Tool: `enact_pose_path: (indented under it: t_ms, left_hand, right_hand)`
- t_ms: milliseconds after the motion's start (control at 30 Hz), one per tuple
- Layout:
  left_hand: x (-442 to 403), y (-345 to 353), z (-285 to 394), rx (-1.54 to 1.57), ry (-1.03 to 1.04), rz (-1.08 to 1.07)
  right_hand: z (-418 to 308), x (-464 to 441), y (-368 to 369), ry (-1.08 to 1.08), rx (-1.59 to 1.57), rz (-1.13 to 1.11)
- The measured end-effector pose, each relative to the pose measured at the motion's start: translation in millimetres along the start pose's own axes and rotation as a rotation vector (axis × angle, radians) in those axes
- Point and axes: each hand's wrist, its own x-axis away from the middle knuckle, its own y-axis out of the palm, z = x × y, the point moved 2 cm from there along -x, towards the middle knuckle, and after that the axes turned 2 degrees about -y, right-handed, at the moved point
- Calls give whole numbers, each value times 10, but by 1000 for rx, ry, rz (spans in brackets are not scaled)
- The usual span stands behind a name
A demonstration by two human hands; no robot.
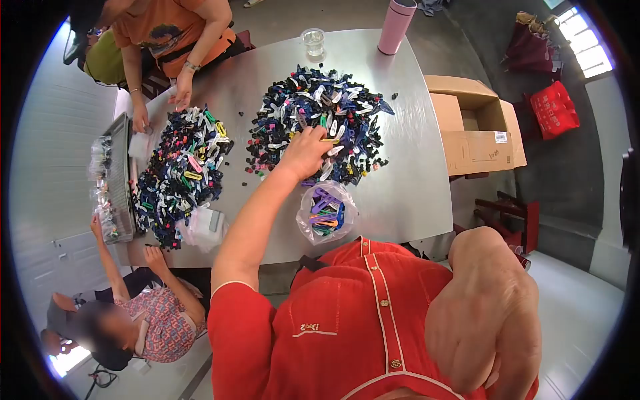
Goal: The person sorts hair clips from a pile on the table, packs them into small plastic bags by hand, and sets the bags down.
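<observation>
My left hand (307, 153) reaches over a big heap of plastic clips (280, 100), mostly dark blue, black and white. Its fingers are bent together, and a yellow clip (331, 141) sticks out at the fingertips. Just below that hand stands an open clear plastic bag (308, 227), with purple, green, blue and orange clips (324, 203) inside. Close to the camera at the lower right, my right hand or bent arm (490, 307) is raised in front of my red shirt. No fingers can be made out there.
A second clip heap (177, 180) lies left, beside a plastic packet (207, 223) and a grey tray (123, 180). Two co-workers sit at that side. A cup (313, 43) and pink bottle (397, 27) stand at the far edge. An open cardboard box (477, 150) is right.
</observation>
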Motion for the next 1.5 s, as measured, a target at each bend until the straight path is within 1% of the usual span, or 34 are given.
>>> enact_pose_path:
  t_ms: [67,133,167,267,300,333,367,400,433,467,500,533,567,633,667,700,767,900,967,1033,1067,1100,1167,1200,1233,1300,1333,1367,1433,1467,1500]
  left_hand:
    - [90,47,-19,-31,15,-8]
    - [133,48,-14,-52,17,3]
    - [135,55,-19,-51,21,11]
    - [106,64,-50,-72,-12,122]
    - [79,79,-73,-71,-8,128]
    - [53,103,-107,-64,-32,171]
    - [27,115,-135,-57,-55,213]
    - [11,113,-146,-77,-83,208]
    - [1,98,-138,-79,-81,210]
    - [-1,71,-131,-94,-119,205]
    - [3,44,-126,-111,-158,200]
    - [23,39,-113,-147,-197,163]
    - [63,21,-94,-155,-194,167]
    - [192,-72,-20,-121,-207,236]
    - [293,-36,-69,-86,-204,197]
    - [388,-41,-75,-95,-207,196]
    - [596,-58,-82,-101,-278,232]
    - [850,33,-137,-53,-355,260]
    - [907,194,-160,-23,-368,283]
    - [917,264,-117,121,-379,289]
    - [925,299,-97,136,-388,276]
    - [912,284,-69,130,-390,278]
    - [893,253,-44,153,-430,280]
    - [866,210,-37,154,-427,316]
    - [841,159,-51,144,-431,319]
    - [774,26,-100,228,-431,393]
    - [713,-75,-107,235,-392,446]
    - [643,-118,-150,226,-396,449]
    - [476,-172,-226,458,-383,412]
    - [369,-174,-209,703,-449,419]
    - [268,-215,-189,698,-450,421]
  right_hand:
    - [-56,-58,-156,128,20,-147]
    - [-8,340,-211,-61,247,-336]
    - [-11,520,-288,-55,253,-338]
    - [-98,1076,-890,168,1011,924]
    - [-94,1252,-1348,315,1133,1173]
    - [-47,1648,-1820,368,1199,1323]
    - [5,2197,-2308,481,1416,1349]
    - [53,2617,-2656,597,1633,1363]
    - [99,2734,-2771,626,1733,1363]
    - [181,2982,-3034,627,1746,1384]
    - [256,3074,-3164,594,1886,1330]
    - [304,3036,-3217,678,1914,1388]
    - [356,2988,-3277,763,1940,1445]
    - [406,2858,-3302,780,1980,1453]
    - [429,2796,-3311,808,2016,1461]
    - [456,2753,-3355,799,2012,1459]
    - [565,2689,-3456,916,1947,1372]
    - [901,2600,-3628,758,1984,1218]
    - [1000,2408,-3557,772,1927,1188]
    - [1108,2305,-3531,615,1558,1214]
    - [1150,2245,-3531,549,1569,1160]
    - [1160,2183,-3511,544,1567,1156]
    - [1198,2017,-3401,523,958,1209]
    - [1194,1907,-3289,475,799,1257]
    - [1212,1888,-3287,470,796,1248]
    - [1225,1850,-3274,471,635,1209]
    - [1228,1825,-3260,477,645,1203]
    - [1244,1800,-3239,473,643,1193]
    - [1271,1786,-3233,450,609,1168]
    - [1296,1802,-3264,467,601,1142]
    - [1300,1765,-3233,464,600,1137]
